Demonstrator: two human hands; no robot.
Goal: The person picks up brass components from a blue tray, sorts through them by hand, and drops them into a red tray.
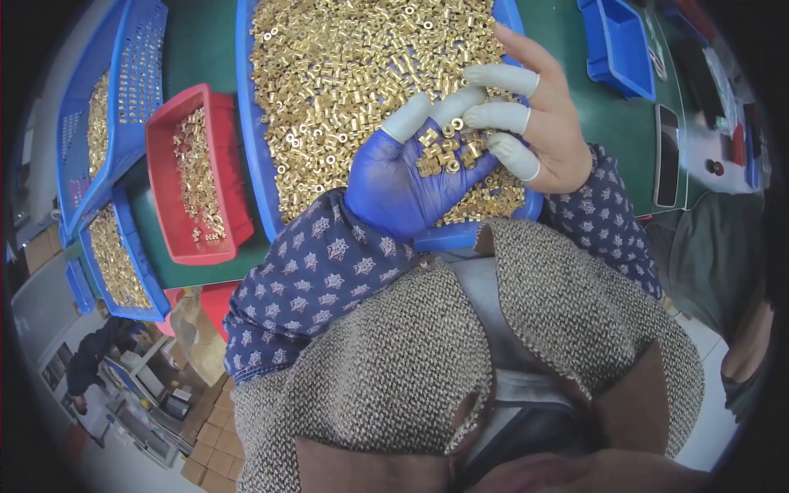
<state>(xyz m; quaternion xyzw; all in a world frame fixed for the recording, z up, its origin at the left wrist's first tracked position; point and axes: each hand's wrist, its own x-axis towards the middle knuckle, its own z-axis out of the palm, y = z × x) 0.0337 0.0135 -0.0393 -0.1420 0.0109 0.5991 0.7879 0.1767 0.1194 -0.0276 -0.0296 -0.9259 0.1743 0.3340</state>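
My left hand (pixel 386 185), in a blue glove, is held palm up over the near edge of a large blue tray (pixel 251 140). A small heap of brass parts (pixel 444 152) lies in its cupped palm. My right hand (pixel 551 131) is bare, with white finger cots on several fingers. Its fingertips rest on the heap in my left palm, fingers apart. The tray is filled with a deep pile of small brass sleeves and nuts (pixel 345 74).
A red bin (pixel 226 164) with brass parts sits left of the tray on the green table (pixel 205 41). Further left are a blue perforated basket (pixel 131 66) and a blue bin (pixel 136 255). Another blue bin (pixel 625 49) stands at the far right, and another person (pixel 715 246) sits beside it.
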